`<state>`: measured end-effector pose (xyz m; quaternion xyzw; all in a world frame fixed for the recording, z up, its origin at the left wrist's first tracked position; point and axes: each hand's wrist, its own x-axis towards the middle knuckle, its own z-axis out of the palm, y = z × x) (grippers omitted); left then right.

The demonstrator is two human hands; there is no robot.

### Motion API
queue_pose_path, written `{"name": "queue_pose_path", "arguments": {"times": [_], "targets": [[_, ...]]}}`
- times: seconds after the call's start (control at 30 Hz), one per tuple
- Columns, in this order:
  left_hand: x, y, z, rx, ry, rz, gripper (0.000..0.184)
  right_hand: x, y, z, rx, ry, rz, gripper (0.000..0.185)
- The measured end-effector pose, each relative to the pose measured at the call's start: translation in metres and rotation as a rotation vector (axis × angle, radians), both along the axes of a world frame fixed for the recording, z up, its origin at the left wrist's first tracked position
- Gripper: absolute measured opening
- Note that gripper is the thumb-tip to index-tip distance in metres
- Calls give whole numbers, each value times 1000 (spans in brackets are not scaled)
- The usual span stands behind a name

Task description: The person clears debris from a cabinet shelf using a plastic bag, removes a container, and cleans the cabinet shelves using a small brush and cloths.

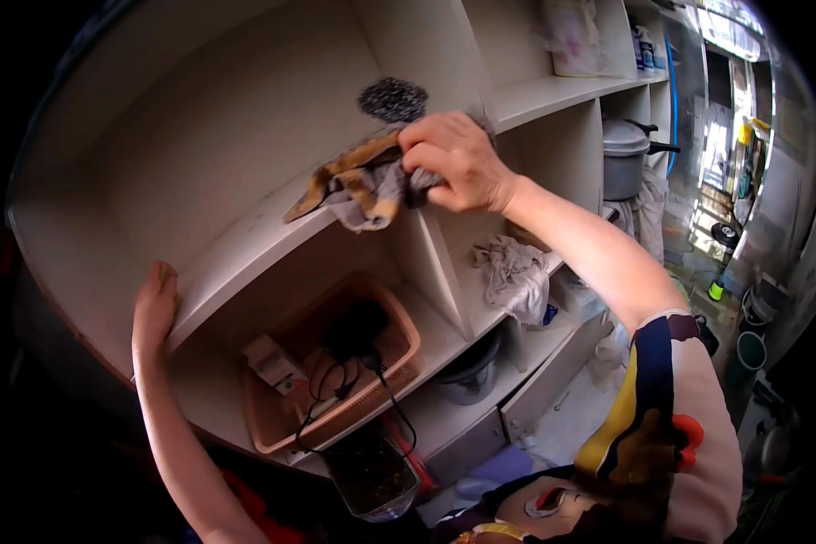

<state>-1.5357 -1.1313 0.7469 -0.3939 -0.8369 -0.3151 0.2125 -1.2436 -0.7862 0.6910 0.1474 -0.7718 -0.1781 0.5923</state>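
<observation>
My right hand [458,161] is closed round a crumpled brown and grey cloth [363,181], which hangs over the front edge of a white shelf [236,258]. Just behind the cloth, a dark scouring pad [393,99] lies on the same shelf. At the left, my left hand [159,295] rests against the shelf's front edge, with its fingers curled over the top. Something small and brownish shows at those fingertips, too unclear to name.
Below the shelf sits a pink plastic basket [408,340] with a white box [275,364] and black cables. Further right are a grey-white cloth [515,276], a dark bucket [470,372] and a pressure cooker [624,163]. A low tray [372,476] juts out below.
</observation>
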Motion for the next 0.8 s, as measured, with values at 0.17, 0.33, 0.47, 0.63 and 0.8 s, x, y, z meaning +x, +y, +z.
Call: {"name": "queue_pose_path", "arguments": {"times": [0.17,0.33,0.47,0.63,0.8], "targets": [[-13,-3,0,54,-11,-42,23,35,37,-7,-31,-39,-46,27],[-16,-11,6,5,145,-119,27,-12,-10,15,-87,-44,29,24],[-8,-30,25,-84,128,-107,32,-70,-86,31,-81,-246,159,23],[2,-55,41,41,364,-11,32,-148,-191,39,192,-295,329,24],[21,-82,63,389,524,18,27,-199,-277,33,247,-297,386,30]]}}
